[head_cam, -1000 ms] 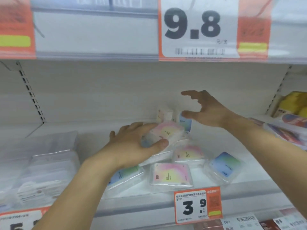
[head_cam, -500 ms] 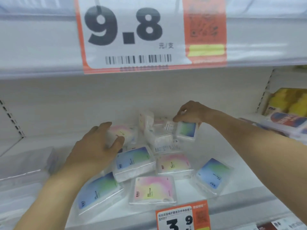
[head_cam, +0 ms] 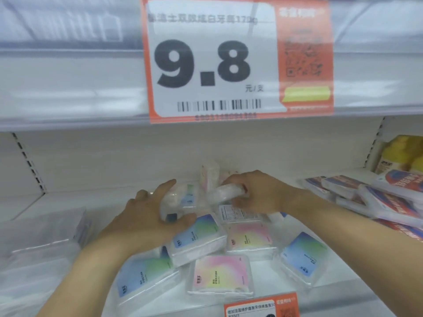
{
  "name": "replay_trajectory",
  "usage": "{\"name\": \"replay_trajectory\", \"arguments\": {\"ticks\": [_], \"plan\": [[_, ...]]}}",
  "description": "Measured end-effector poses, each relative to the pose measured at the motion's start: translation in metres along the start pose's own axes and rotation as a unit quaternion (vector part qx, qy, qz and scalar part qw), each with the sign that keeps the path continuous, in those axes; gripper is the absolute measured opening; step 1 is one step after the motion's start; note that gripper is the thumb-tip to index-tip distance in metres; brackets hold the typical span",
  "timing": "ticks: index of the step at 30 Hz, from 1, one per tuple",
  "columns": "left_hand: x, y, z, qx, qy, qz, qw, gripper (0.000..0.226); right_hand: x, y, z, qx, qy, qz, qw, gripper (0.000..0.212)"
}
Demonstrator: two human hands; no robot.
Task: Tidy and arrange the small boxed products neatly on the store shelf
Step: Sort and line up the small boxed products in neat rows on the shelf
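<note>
Several small clear plastic boxes with pastel labels lie scattered on the white shelf [head_cam: 343, 291]. My left hand [head_cam: 146, 216] grips a blue-green box [head_cam: 185, 197], fingers over its top and thumb under it. My right hand [head_cam: 258, 193] curls round a clear box [head_cam: 229, 192] at the back of the heap. In front lie a blue-green box [head_cam: 196, 236], a pink one [head_cam: 249, 236], a pink-yellow one [head_cam: 219, 274], a blue one at left [head_cam: 144, 277] and a blue one at right [head_cam: 302, 255]. One box [head_cam: 209, 172] stands upright against the back wall.
A stack of clear boxes [head_cam: 43, 239] sits at the left. Red-and-blue flat boxes [head_cam: 377, 197] pile at the right, with a yellow package [head_cam: 402, 154] behind them. The upper shelf edge carries a large 9.8 price tag [head_cam: 229, 62]. A small orange tag [head_cam: 261, 305] marks the front edge.
Both hands have come together over the back of the heap. The left hand now holds a blue-green box instead of a pink one. The right hand took hold of a clear box lying on its side.
</note>
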State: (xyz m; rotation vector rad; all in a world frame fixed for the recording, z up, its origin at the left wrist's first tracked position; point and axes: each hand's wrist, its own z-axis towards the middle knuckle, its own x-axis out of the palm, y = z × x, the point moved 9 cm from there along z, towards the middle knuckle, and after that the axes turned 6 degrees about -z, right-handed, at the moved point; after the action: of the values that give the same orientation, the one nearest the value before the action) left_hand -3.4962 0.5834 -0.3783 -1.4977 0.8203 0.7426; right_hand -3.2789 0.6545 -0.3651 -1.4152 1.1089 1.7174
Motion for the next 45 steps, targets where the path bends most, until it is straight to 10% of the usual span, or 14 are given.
{"name": "replay_trajectory", "arguments": {"ticks": [12, 18, 22, 30, 34, 40, 45], "plan": [[0.001, 0.009, -0.012, -0.003, 0.112, 0.021, 0.994, 0.132, -0.014, -0.005, -0.030, 0.053, -0.024, -0.055, 0.997, 0.070], [0.008, 0.014, -0.016, -0.022, 0.138, 0.004, 0.990, 0.132, -0.009, 0.068, -0.065, -0.066, -0.080, -0.047, 0.994, 0.036], [0.007, 0.019, -0.013, -0.030, 0.124, -0.018, 0.992, 0.137, 0.012, 0.082, -0.099, -0.054, -0.015, -0.031, 0.998, 0.050], [0.017, -0.004, -0.009, -0.094, -0.049, -0.093, 0.990, 0.088, 0.022, 0.071, -0.127, -0.015, -0.019, -0.042, 0.999, 0.058], [0.012, -0.009, -0.018, -0.079, -0.041, -0.108, 0.990, 0.078, 0.009, 0.060, -0.136, 0.025, -0.016, -0.078, 0.996, 0.068], [-0.009, 0.011, -0.066, -0.112, -0.007, 0.178, 0.978, 0.074, 0.011, -0.012, -0.171, 0.259, 0.030, -0.075, 0.962, 0.099], [0.012, 0.011, -0.085, -0.084, 0.037, 0.094, 0.991, 0.066, 0.026, -0.009, -0.177, 0.251, 0.046, -0.008, 0.967, 0.093]]}}
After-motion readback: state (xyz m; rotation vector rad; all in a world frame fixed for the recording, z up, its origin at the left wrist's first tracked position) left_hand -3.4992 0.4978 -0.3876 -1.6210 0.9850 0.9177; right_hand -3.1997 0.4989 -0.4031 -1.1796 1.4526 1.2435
